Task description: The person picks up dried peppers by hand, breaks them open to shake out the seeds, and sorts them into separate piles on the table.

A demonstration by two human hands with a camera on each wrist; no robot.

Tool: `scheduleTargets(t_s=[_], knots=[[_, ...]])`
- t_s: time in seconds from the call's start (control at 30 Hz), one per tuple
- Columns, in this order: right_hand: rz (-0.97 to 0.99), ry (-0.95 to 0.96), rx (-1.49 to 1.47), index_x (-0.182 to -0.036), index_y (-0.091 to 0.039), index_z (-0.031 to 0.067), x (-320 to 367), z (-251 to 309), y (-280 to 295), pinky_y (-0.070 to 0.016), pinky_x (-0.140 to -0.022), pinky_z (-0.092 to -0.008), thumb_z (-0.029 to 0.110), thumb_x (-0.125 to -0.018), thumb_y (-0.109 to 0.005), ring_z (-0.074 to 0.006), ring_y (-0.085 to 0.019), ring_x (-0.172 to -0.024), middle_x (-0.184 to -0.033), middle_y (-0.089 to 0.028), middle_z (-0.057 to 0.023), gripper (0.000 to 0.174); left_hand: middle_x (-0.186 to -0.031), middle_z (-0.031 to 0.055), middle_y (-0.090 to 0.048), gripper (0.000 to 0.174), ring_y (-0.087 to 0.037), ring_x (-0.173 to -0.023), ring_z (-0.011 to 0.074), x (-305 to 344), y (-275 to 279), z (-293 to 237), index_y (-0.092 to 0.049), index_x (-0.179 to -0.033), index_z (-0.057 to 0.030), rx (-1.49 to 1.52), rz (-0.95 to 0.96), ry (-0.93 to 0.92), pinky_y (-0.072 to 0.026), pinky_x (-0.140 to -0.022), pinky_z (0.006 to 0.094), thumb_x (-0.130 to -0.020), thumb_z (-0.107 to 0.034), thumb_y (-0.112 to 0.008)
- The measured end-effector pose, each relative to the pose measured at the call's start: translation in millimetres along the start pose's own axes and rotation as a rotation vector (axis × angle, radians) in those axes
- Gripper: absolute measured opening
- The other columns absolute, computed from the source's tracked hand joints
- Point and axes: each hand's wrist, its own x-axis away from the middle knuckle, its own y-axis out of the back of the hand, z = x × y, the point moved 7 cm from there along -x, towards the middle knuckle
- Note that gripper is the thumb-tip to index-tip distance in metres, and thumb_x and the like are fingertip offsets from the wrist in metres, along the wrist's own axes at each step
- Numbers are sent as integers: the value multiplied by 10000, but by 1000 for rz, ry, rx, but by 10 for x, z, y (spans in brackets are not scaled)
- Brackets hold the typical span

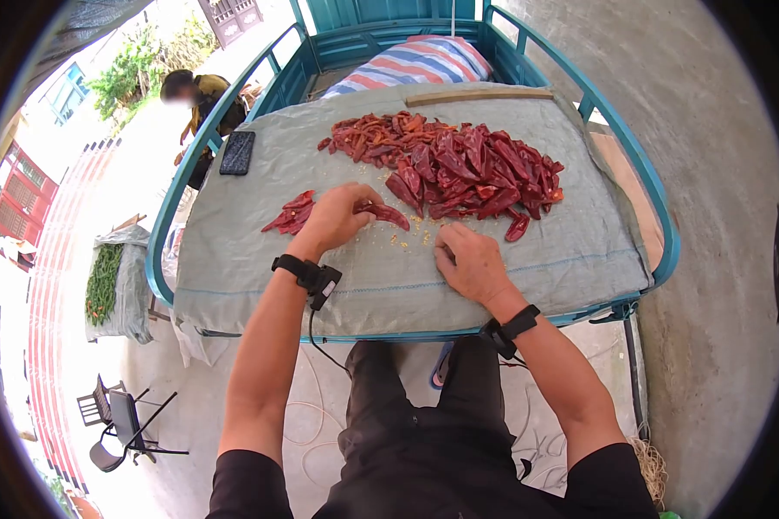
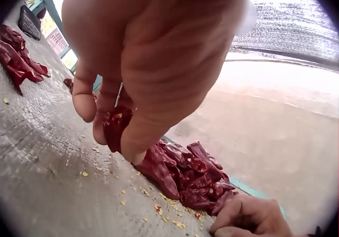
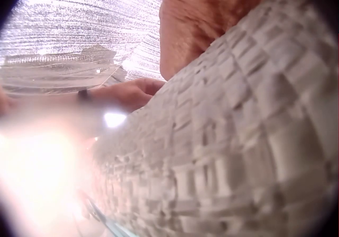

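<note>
The left hand (image 1: 336, 218) pinches a dark red dried pepper (image 1: 384, 213) between thumb and fingers, just above the grey woven sheet (image 1: 260, 277); the pepper's cut end (image 2: 115, 124) shows in the left wrist view. The right hand (image 1: 471, 264) rests on the sheet with its fingers curled, near the front of the large pile of whole red peppers (image 1: 485, 169); no object shows in it. Beside the left hand lies a small group of flattened peppers (image 1: 291, 214). Smaller red pieces (image 1: 376, 138) are heaped behind. Yellow seeds (image 1: 400, 240) are scattered between the hands.
A black phone (image 1: 237, 153) lies at the sheet's left, and a wooden strip (image 1: 479, 96) along its back. Blue rails (image 1: 599, 102) flank the cart bed, which holds a striped bag (image 1: 424, 62). Another person (image 1: 206, 95) is beyond the left rail. Green peppers (image 1: 104, 281) are at far left.
</note>
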Motion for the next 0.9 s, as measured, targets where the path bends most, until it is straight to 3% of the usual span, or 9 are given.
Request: scheduleTargets(t_s=[0.2, 0.33, 0.5, 0.6, 0.7, 0.83, 0.9], knots=[[6, -14, -6, -970, -631, 87, -5, -1, 6, -566, -715, -518, 122, -945, -728, -397, -709, -847, -913, -667, -120, 106, -1151, 139, -771, 307, -757, -1103, 334, -111, -92, -373, -785, -1182, -67, -64, 51, -204, -586, -976, 452, -896, 23, -725], [-9, -9, -13, -976, -639, 91, -1, -7, 1, -568, -710, -519, 130, -943, -736, -395, -713, -842, -916, -677, -120, 110, -1156, 141, -744, 376, -725, -1138, 368, -242, -254, -657, -722, -1234, -62, -159, 4, -300, -578, -973, 488, -885, 67, -674], [-3, -29, -13, -981, -645, 94, -3, -2, 1, -567, -712, -517, 126, -943, -739, -393, -715, -840, -917, -677, -120, 106, -1225, 160, -686, 442, -693, -1157, 406, -407, -312, -902, -670, -1298, -74, -223, -216, -435, -576, -956, 517, -893, 101, -639], [-1, -32, -36, -980, -644, 91, -1, -11, -5, -565, -718, -512, 119, -941, -738, -392, -714, -839, -915, -672, -119, 105, -1239, 169, -662, 438, -687, -1144, 424, -406, -152, -1002, -655, -1305, -76, -75, -425, -472, -575, -932, 526, -902, 95, -640], [-13, -24, -35, -980, -645, 89, 1, -20, -6, -561, -718, -507, 110, -936, -740, -391, -710, -830, -912, -668, -118, 107, -1190, 181, -631, 344, -656, -1158, 438, -270, -83, -908, -654, -1238, -69, -11, -523, -317, -575, -929, 523, -929, 79, -628], [5, -27, -50, -976, -643, 87, -30, 13, -36, -555, -709, -508, 98, -929, -741, -392, -702, -821, -914, -664, -117, 109, -1216, 156, -665, 338, -666, -1156, 435, 8, -252, -735, -677, -1215, -80, -64, -376, -339, -560, -913, 538, -910, 65, -665], [1, -19, -53, -976, -644, 87, -17, 16, 14, -553, -706, -508, 95, -927, -741, -393, -700, -819, -918, -664, -117, 110, -1217, 157, -664, 358, -659, -1178, 431, 141, -266, -594, -677, -1232, -81, -118, -352, -248, -557, -941, 533, -902, 57, -673]])
